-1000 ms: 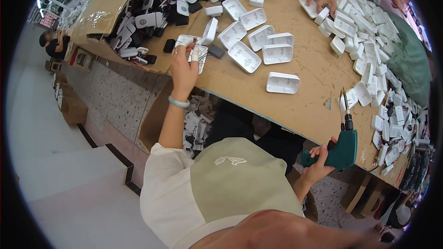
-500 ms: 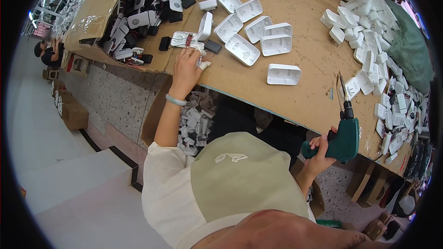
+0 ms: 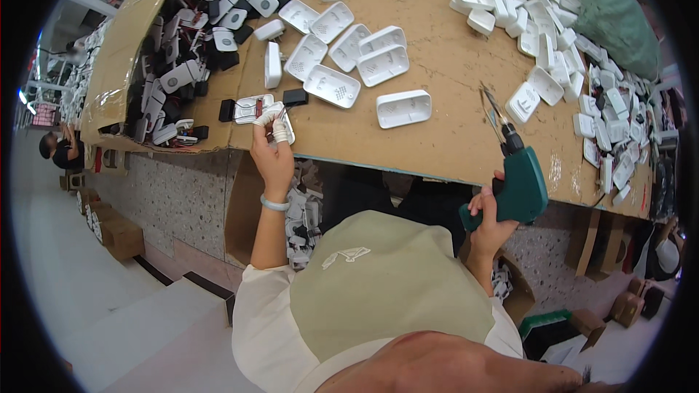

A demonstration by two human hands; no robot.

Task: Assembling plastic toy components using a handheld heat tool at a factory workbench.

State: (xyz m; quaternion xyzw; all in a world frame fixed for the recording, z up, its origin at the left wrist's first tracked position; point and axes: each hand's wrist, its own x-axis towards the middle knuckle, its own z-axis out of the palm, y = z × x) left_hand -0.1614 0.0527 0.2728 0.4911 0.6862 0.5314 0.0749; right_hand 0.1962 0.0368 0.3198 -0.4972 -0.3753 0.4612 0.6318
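Two bare hands are at the edge of a brown table (image 3: 459, 80). The left hand (image 3: 272, 166) is by the near edge, with white wraps on its thumb and a finger; they are bent toward each other over a white casing (image 3: 291, 128), though the view is too small to tell whether they pinch it or only touch it. Just beyond the fingers lies an open casing (image 3: 246, 107) with red wires, a black block (image 3: 227, 110) at its left and a second black block (image 3: 296, 97) to the right.

The right hand (image 3: 492, 230) has its fingers curled around the handle of a green gun (image 3: 526, 182), held at the table's near edge with its thin metal tip pointing up and away over the surface.

Between the hands, farther in, open white shells (image 3: 332, 87) lie in a loose cluster, some overlapping. A carton (image 3: 120, 58) full of casings stands at left; a heap of white shells (image 3: 550, 47) and a green sack (image 3: 619, 22) lie at right.
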